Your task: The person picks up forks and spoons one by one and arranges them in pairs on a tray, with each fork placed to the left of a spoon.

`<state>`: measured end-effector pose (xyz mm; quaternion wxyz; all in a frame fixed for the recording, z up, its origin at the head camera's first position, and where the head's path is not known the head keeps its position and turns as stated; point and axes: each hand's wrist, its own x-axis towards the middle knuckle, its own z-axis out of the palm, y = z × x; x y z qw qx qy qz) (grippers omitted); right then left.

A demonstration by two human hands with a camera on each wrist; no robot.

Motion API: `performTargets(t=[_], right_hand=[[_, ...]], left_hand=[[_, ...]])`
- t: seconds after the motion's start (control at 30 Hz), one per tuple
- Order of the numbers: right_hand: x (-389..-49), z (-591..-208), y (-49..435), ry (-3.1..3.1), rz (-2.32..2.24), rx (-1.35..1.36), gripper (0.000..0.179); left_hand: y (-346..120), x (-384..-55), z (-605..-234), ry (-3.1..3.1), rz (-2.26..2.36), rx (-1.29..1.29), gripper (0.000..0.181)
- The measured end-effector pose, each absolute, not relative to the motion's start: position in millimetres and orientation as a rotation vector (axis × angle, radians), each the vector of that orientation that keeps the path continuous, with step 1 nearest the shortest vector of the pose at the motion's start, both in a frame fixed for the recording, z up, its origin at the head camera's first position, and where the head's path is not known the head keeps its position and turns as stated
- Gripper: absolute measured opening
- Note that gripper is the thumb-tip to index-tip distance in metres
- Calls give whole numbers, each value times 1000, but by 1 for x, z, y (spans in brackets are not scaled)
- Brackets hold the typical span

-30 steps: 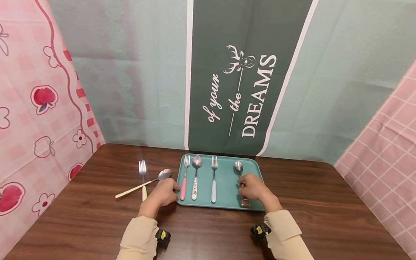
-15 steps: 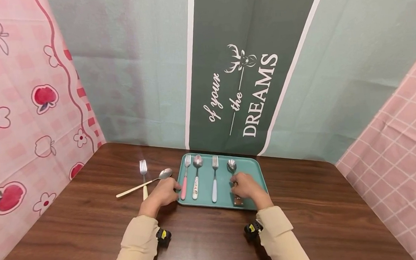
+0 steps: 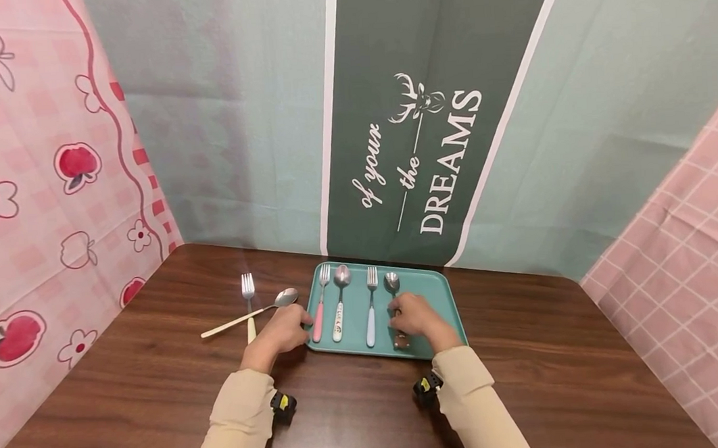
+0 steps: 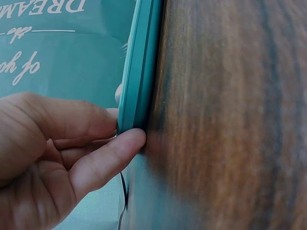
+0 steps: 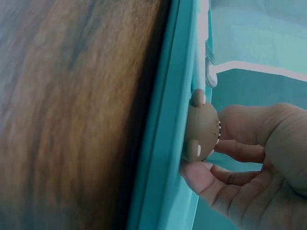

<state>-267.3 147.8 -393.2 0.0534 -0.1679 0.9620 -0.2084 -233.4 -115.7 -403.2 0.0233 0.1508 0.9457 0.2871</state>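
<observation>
A teal tray (image 3: 432, 294) lies on the table. My left hand (image 3: 286, 328) pinches its near left corner, thumb and finger at the rim (image 4: 136, 81) in the left wrist view. My right hand (image 3: 415, 314) holds a spoon (image 3: 391, 282) by its handle over the tray's right half, bowl pointing away. The handle's end (image 5: 202, 127) is a brown animal head with small ears, between thumb and fingers. To its left on the tray lie a fork with a light blue handle (image 3: 371, 325), a spoon with a patterned white handle (image 3: 338, 323) and a fork with a pink handle (image 3: 318, 321).
Left of the tray, a cream-handled spoon (image 3: 286, 297) lies crossed with a pale yellow-handled fork (image 3: 248, 287) on the brown wooden table (image 3: 542, 350). A printed grey-green cloth (image 3: 258, 155) hangs behind, with pink cloths at both sides.
My right hand has moved the brown-handled spoon leftward across the tray, close to the blue-handled fork. My left hand has stayed at the tray's corner.
</observation>
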Motion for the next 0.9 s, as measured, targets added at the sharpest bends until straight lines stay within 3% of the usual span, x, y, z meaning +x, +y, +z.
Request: performTargets(t=[0.3, 0.53, 0.9], right_hand=[[-269, -393, 142, 2895, -646, -514, 16], [-271, -396, 139, 2908, -611, -537, 31], [-269, -395, 135, 2898, -640, -487, 5]], left_hand=[[-115, -233, -403, 2921, 904, 479, 27], [-115, -234, -404, 2920, 903, 484, 25], [-115, -232, -402, 2922, 912, 469, 27]])
